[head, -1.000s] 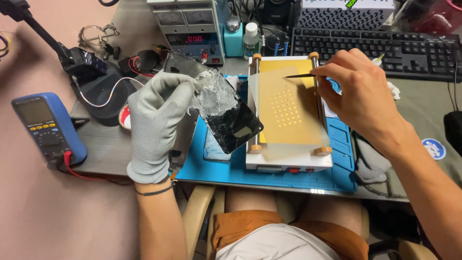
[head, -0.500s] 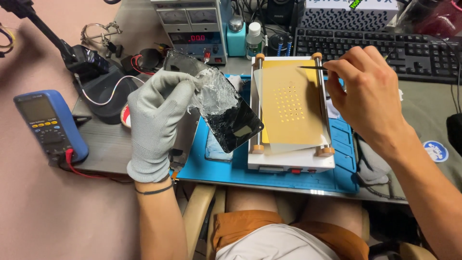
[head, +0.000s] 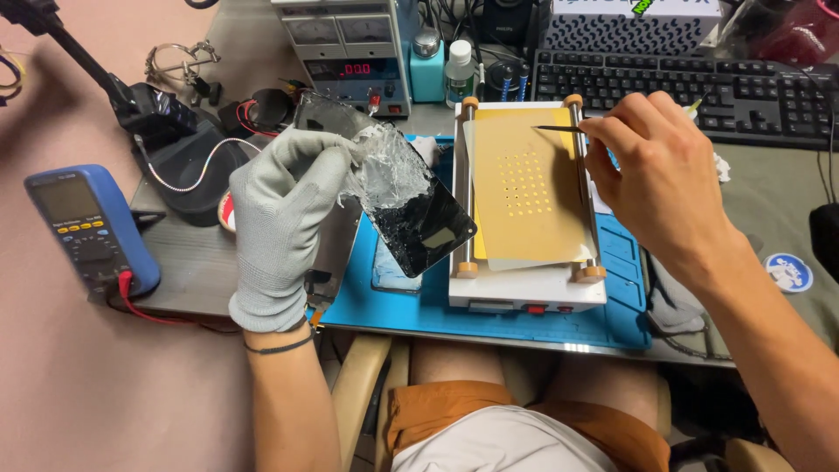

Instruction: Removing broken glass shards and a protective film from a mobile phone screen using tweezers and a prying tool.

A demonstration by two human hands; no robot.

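Observation:
My left hand [head: 284,223], in a grey glove, grips a cracked black phone screen [head: 419,225] with a crumpled clear film [head: 389,166] peeling off its upper part; it hangs over the blue work mat [head: 384,301]. My bare right hand [head: 651,179] pinches thin metal tweezers [head: 555,128], their tip over the top of the yellow perforated pad [head: 524,188] on the white heating plate [head: 524,288]. Another phone part [head: 325,253] lies on the mat behind my left hand.
A blue multimeter [head: 87,227] with red lead lies at the left. A bench power supply [head: 350,52], small bottles [head: 459,74] and a black keyboard [head: 699,92] stand at the back. A black microscope stand base [head: 188,166] sits left of the mat.
My right hand with the tweezers has shifted slightly upward and to the right over the yellow pad. The left hand keeps the cracked screen in about the same place.

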